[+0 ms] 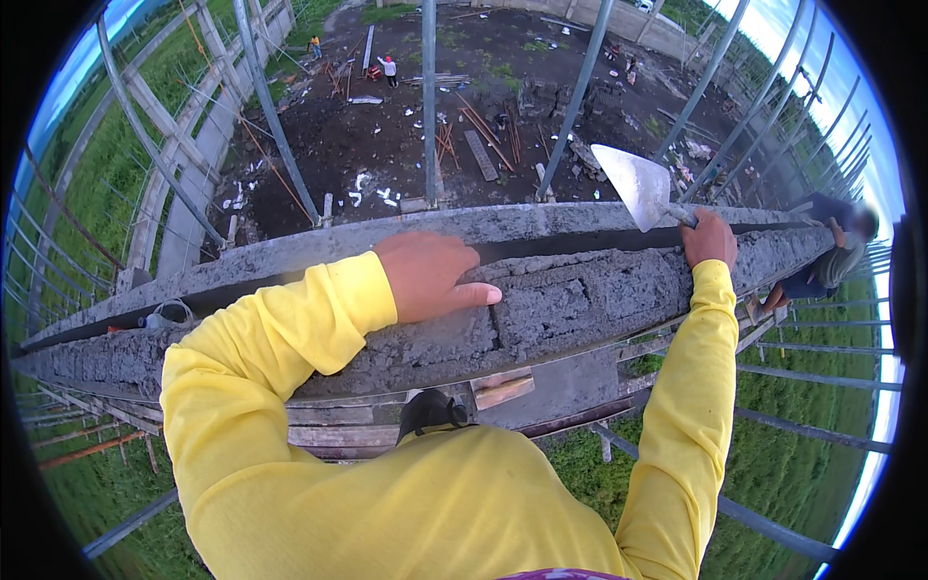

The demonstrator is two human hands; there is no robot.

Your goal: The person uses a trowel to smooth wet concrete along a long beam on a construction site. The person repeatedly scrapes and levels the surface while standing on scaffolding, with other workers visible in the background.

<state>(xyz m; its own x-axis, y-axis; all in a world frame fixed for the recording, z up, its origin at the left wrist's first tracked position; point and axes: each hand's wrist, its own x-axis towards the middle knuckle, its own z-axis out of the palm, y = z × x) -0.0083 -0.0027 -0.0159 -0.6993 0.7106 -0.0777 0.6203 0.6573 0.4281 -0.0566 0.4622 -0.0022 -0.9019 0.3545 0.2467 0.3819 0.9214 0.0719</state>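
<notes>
Grey, rough blocks are under the left hand (428, 276). Its fingers lie flat and close together on top of the wall (541, 309), holding nothing, with the thumb pointing along the blocks. The right hand (709, 241) is closed tight round the handle of a trowel (633, 184). The flat metal blade sticks up and out past the far edge of the wall, and it looks bare.

The wall top runs from side to side, with a smooth grey beam (580, 224) just behind it and a dark gap between them. Yellow sleeves (290, 329) cover both arms. Metal scaffold poles (428, 97) stand beyond the wall. Far below is dark dirt ground (387, 135) with boards and small workers on it. Another person (831, 256) is bent over at the right end of the wall.

This looks like the step of smoothing the block joints. The next move would need the trowel brought down flat onto the wall, while the left hand steadies the body.
</notes>
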